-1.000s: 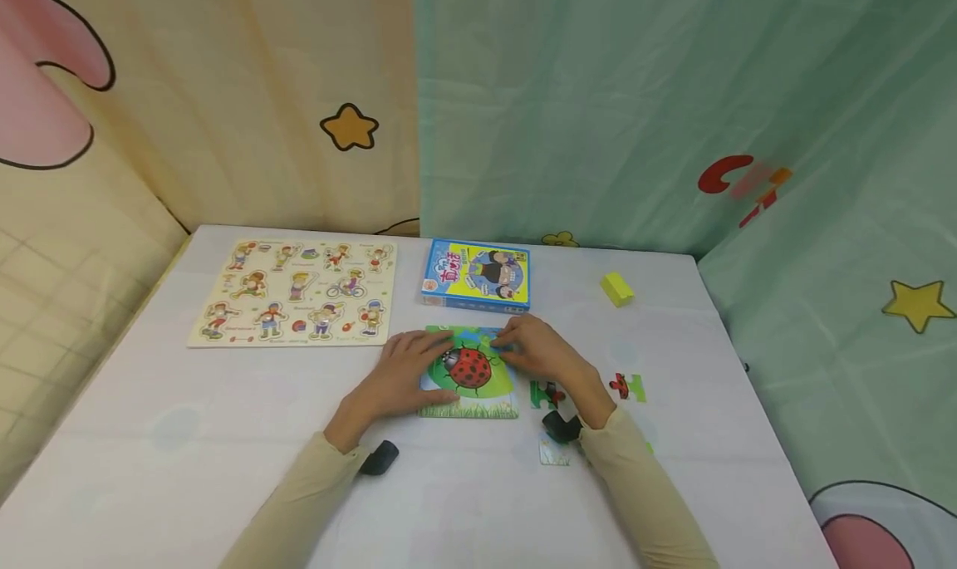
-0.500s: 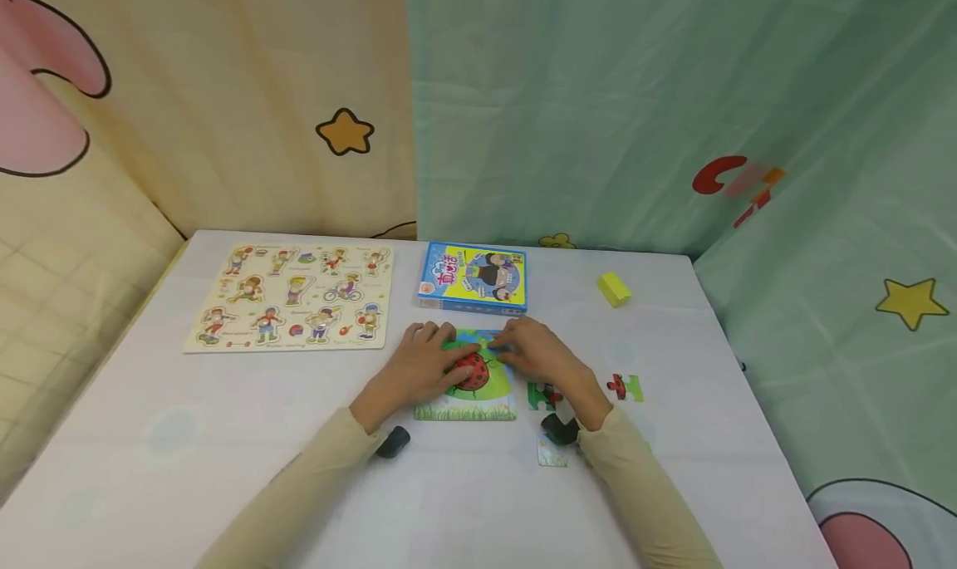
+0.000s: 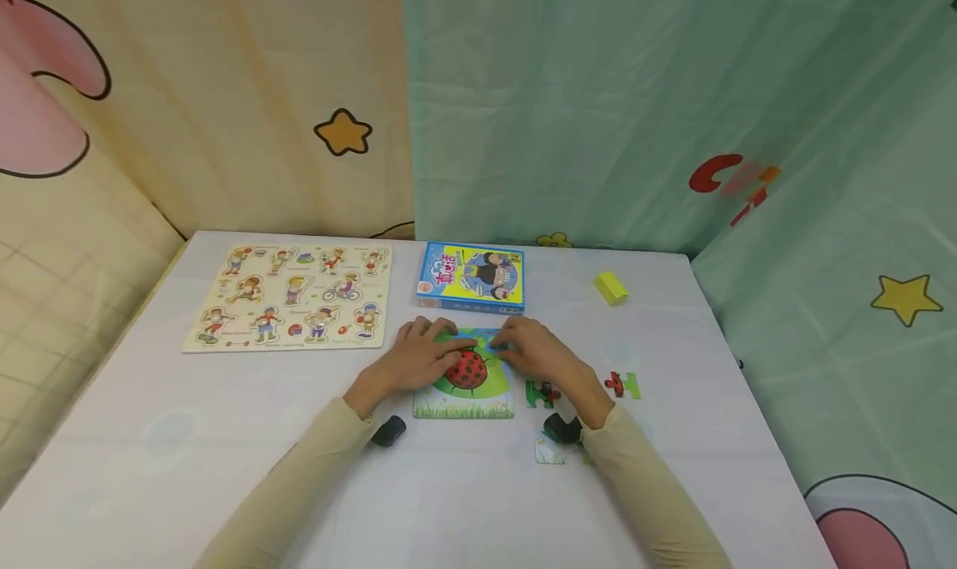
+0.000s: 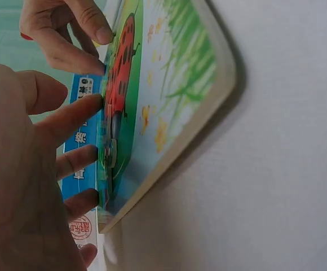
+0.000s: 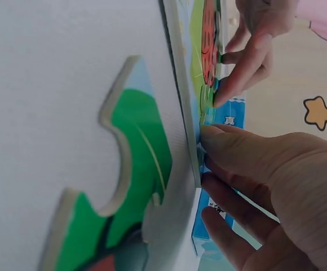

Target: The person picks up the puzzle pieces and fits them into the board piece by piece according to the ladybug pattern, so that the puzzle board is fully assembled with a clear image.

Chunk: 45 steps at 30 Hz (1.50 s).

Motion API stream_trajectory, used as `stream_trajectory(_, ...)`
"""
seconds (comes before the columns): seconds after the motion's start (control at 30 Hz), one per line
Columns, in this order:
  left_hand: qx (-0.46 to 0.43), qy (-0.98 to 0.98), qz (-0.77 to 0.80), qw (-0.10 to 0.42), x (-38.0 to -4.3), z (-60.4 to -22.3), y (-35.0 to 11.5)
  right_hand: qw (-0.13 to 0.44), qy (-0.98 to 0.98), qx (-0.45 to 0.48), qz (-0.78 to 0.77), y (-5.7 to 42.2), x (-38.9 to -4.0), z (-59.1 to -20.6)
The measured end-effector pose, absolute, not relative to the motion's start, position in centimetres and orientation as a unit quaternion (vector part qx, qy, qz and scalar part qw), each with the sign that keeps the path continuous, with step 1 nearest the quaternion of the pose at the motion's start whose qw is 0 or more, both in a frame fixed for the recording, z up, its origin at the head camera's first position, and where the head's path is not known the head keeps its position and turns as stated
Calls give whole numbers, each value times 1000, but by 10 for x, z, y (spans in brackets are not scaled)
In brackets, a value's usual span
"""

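A square ladybug puzzle board [image 3: 463, 407] with a grass border lies flat in front of me. My left hand [image 3: 419, 357] reaches over its upper left part. Its extended fingertips press on the top area, as the left wrist view also shows. At the top right corner my right hand [image 3: 538, 349] grips the board's edge, thumb on the face and fingers at the far side. Part of the puzzle's top is hidden by my hands. Beside the board lie loose puzzle pieces: a green and red one [image 3: 540, 394], a red and green one [image 3: 622, 385] and a pale grassy one [image 3: 549, 450].
Behind the puzzle lies a blue and yellow box [image 3: 471, 277]. A wooden peg board [image 3: 287, 296] with sports figures is at the back left. A yellow block [image 3: 611, 288] sits at the back right. Curtains stand along the table's far edge.
My left hand has moved from the board's left side up over the ladybug, its index finger now near the top middle. The right hand stays at the top right corner.
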<state>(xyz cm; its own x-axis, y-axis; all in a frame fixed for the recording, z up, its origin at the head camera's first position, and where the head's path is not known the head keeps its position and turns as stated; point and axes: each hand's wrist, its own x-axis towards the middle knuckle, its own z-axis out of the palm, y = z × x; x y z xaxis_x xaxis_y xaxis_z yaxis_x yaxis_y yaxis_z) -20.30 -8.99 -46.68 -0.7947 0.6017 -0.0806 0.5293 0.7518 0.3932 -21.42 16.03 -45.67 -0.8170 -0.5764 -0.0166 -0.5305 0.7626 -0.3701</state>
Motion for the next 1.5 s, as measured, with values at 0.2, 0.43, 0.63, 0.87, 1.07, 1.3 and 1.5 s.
stream_trajectory(0.2,278,915,269,113,-202,-467,-99,59,933,-302,-187,163,-212,-458)
stream_trajectory(0.43,257,887,345,168,-196,-466,-114,70,924,-321,-197,170,-211,-459)
stream_trajectory(0.63,289,874,338,199,-195,-469,-124,70,919,-345,-179,174,-208,-460)
stream_trajectory(0.87,322,864,331,200,-197,-473,-130,55,924,-329,-186,186,-192,-458)
stream_trajectory(1.07,329,860,333,202,-196,-475,-130,109,931,-281,-208,203,-169,-453)
stream_trajectory(1.3,325,862,333,202,-196,-474,-129,115,935,-255,-216,222,-150,-446)
stream_trajectory(1.5,323,861,336,202,-196,-475,-129,121,935,-248,-221,229,-147,-452)
